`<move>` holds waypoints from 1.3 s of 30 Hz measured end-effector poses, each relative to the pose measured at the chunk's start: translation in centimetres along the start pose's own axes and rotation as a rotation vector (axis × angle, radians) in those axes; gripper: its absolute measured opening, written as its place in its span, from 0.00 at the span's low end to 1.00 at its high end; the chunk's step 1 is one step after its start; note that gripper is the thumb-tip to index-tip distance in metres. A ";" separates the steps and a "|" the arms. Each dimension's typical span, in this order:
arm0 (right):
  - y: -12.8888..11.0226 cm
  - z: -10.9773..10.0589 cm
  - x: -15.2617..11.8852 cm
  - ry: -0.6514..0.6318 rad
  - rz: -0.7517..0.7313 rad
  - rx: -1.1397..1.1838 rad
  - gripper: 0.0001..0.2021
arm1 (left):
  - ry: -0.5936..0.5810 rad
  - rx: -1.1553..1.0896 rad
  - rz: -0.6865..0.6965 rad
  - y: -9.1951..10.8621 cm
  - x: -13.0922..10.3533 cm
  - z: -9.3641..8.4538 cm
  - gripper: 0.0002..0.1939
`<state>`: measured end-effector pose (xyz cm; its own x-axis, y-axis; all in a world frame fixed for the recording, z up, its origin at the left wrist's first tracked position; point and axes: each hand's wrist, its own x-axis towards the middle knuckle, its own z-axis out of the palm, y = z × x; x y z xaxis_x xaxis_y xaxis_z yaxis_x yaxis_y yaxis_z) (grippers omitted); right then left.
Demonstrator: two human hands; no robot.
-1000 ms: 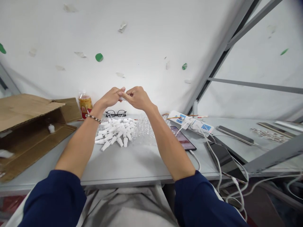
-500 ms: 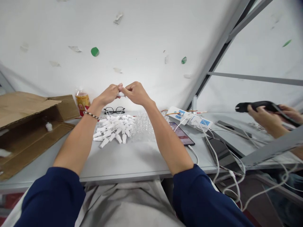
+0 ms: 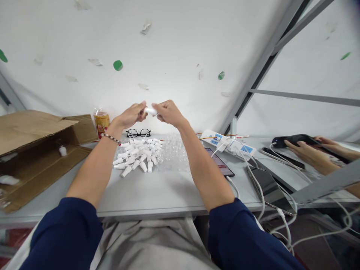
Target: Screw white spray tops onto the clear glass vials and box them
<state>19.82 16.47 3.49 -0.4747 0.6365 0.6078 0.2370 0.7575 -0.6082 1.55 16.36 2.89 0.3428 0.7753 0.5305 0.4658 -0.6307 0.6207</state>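
Note:
My left hand (image 3: 134, 114) and my right hand (image 3: 168, 112) are raised above the back of the table. Between their fingertips is a small white cap-like piece (image 3: 151, 111). My right fingers pinch its right end, and my left fingers are closed at its left end. Below them lies a pile of white nozzle pieces (image 3: 140, 153) with thin stems. Just right of the pile stand many clear plastic bottles (image 3: 173, 153), partly behind my right forearm.
An open cardboard box (image 3: 42, 131) with a few pieces inside is at left, near a yellow-red jar (image 3: 101, 122). Black glasses (image 3: 138, 133) lie behind the pile. Power strips (image 3: 225, 142), phones (image 3: 268, 187) and white cables are at right. Another person's hands (image 3: 309, 153) hold a black object (image 3: 295, 140).
My hands have moved slightly apart, showing more of the white piece between them. The other person's hands and the black object have moved down. The view has shifted slightly.

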 end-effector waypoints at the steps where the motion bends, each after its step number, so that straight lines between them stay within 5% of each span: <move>1: -0.1 -0.4 0.0 0.034 -0.002 0.039 0.26 | 0.009 -0.079 -0.005 0.2 0.0 -0.2 0.29; 8: -1.7 -1.5 -0.2 0.103 -0.070 0.062 0.27 | 0.009 -0.153 0.026 1.9 0.3 1.1 0.20; 15: -0.9 -1.6 0.0 0.154 -0.022 0.005 0.27 | 0.154 -0.065 0.128 3.7 0.3 1.3 0.13; 23: 0.4 -0.9 0.5 0.148 0.036 -0.041 0.26 | 0.121 0.283 0.110 4.2 -0.1 1.4 0.12; 27: 1.0 0.1 0.8 0.108 0.075 -0.078 0.26 | 0.128 0.375 0.061 2.8 0.2 1.5 0.18; 33: 1.0 0.5 0.7 0.125 0.072 -0.182 0.25 | 0.089 0.191 -0.088 1.3 0.2 0.8 0.31; 39: 2.0 -0.2 0.5 0.152 0.085 -0.177 0.27 | 0.003 0.140 -0.132 2.5 -0.5 0.2 0.12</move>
<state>20.17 18.32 2.69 -0.3166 0.7033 0.6366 0.4219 0.7054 -0.5695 2.75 14.42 4.05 0.2690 0.8507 0.4516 0.6153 -0.5125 0.5990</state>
